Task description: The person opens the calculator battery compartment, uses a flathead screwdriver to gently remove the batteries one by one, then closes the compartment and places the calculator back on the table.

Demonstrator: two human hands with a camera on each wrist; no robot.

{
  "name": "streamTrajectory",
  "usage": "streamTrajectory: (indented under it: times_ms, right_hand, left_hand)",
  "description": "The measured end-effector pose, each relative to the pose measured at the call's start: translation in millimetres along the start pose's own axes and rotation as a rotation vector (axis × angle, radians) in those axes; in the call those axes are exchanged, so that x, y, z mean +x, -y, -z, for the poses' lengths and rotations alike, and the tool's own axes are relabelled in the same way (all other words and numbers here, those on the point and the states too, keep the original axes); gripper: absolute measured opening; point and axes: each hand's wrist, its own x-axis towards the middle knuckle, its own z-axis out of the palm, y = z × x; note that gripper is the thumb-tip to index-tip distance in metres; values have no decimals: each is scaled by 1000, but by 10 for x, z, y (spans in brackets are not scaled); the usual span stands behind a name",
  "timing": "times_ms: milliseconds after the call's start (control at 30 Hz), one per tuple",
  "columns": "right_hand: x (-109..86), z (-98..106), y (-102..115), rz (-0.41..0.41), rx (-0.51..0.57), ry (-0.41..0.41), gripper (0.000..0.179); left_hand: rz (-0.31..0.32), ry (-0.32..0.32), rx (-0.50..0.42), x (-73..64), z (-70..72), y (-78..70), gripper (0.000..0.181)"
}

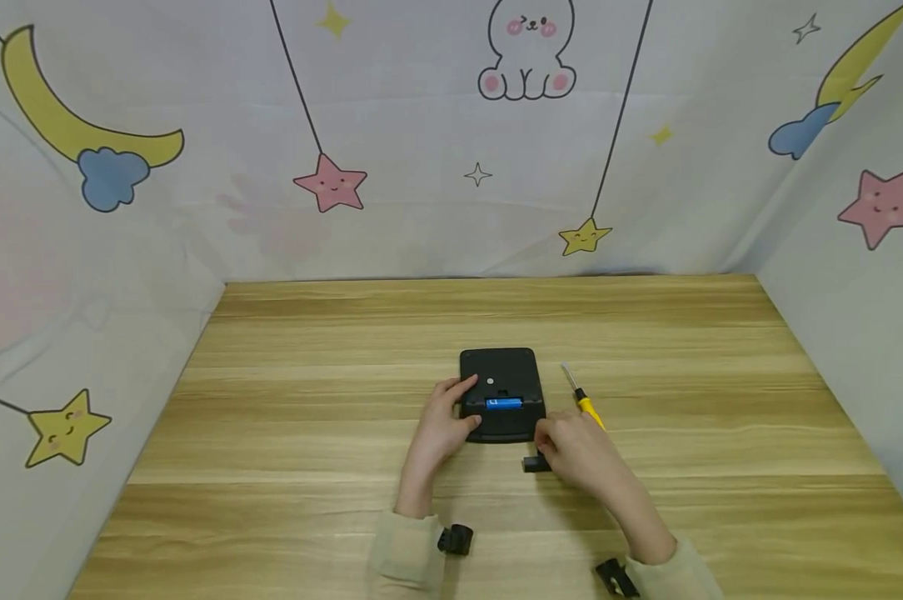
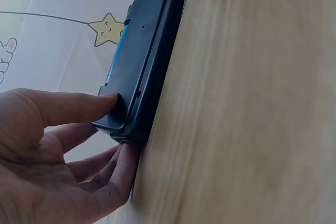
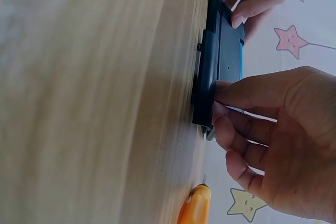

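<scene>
A black calculator [image 1: 506, 367] lies back side up on the table, a blue battery [image 1: 504, 403] showing in its open compartment. My left hand [image 1: 440, 429] grips its left edge; in the left wrist view the thumb presses on the back, with the other fingers at the side and edge. Close to the calculator's near right corner, my right hand [image 1: 571, 446] pinches a small black battery cover [image 1: 536, 464]. The right wrist view shows this cover [image 3: 203, 85] as a long strip with a small tab, thumb at its end and the other fingers curled.
A screwdriver [image 1: 588, 408] with a yellow handle lies just beyond my right hand, its tip pointing away. The wood-grain table [image 1: 309, 358] is bordered by a white printed cloth [image 1: 421, 233] at the back and sides. Black straps [image 1: 456, 540] sit at both wrists.
</scene>
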Motion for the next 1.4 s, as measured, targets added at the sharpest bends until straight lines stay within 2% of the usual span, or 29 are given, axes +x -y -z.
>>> streamTrajectory:
  times_ms: [433, 900, 1200, 1400]
  right_hand:
    - [9, 32, 31, -23, 5, 19, 14]
    - [20, 72, 39, -51, 28, 1, 15]
    - [9, 78, 11, -88, 32, -48, 9]
    - [4, 103, -34, -97, 47, -123, 7]
  left_hand:
    - [6, 8, -6, 7, 11, -20, 58]
    - [12, 12, -8, 16, 38, -16, 58]
    - [9, 9, -17, 13, 36, -10, 58]
    - [3, 1, -25, 12, 31, -6, 58]
